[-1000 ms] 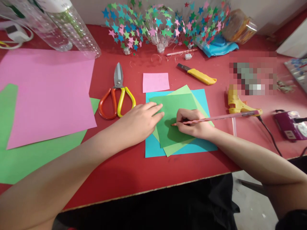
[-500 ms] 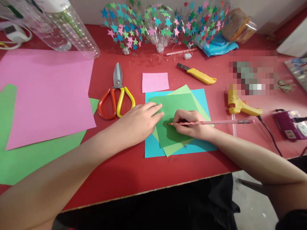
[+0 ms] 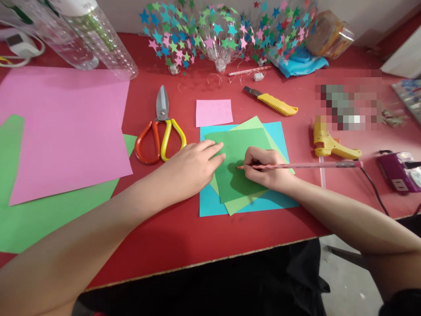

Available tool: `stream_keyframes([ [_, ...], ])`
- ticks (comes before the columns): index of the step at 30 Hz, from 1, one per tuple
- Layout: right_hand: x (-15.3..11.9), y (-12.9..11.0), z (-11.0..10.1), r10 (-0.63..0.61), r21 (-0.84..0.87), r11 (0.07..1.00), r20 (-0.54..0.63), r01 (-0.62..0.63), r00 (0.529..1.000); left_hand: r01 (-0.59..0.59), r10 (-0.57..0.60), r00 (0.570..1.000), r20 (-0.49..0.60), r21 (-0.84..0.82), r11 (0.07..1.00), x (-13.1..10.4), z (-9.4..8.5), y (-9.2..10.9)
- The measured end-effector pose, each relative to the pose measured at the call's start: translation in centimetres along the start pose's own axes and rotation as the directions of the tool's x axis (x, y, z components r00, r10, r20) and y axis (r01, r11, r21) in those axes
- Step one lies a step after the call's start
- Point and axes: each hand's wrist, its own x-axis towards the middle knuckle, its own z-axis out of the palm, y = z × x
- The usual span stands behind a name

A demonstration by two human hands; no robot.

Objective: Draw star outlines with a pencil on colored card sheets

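Steadying the dark green sheet [image 3: 243,140] under the pencil [image 3: 312,165]

The dark green sheet lies right of centre, over a light green sheet [image 3: 232,210] and a blue sheet [image 3: 210,206]. The left hand [image 3: 200,162] rests palm down at its left edge, fingers a little apart, gripping nothing. The right hand [image 3: 263,166] has thumb and fingers clamped round the pencil near its tip; whether the point touches paper, I cannot tell. Clean pencil work here calls for light, even pressure, with the left hand's fingertips flat so the loose, skewed stack cannot slide. A low grip should give good control, though the right hand may hide part of the line.

At the far left, a bumpy clear bottle [image 3: 115,55] holds something green beside a clear bottle [image 3: 70,44] whose contents are unclear. At the far right, a clear jar [image 3: 330,35] lies tilted with yellow-orange pieces inside, near a blue packet [image 3: 304,66].
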Motion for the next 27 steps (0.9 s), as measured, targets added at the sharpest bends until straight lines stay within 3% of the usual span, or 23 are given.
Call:
stream_keyframes([
  [13,-0.23,0.01,-0.15,0.0,-0.004,1.0,0.01,0.0,1.0,-0.012,0.012,1.0,-0.029,0.002,1.0,-0.08,0.05,-0.01],
  [27,-0.18,-0.28,-0.13,-0.115,-0.024,0.993,0.107,0.118,0.988,0.01,-0.011,1.0,-0.007,-0.028,1.0,-0.04,-0.06,0.08],
])
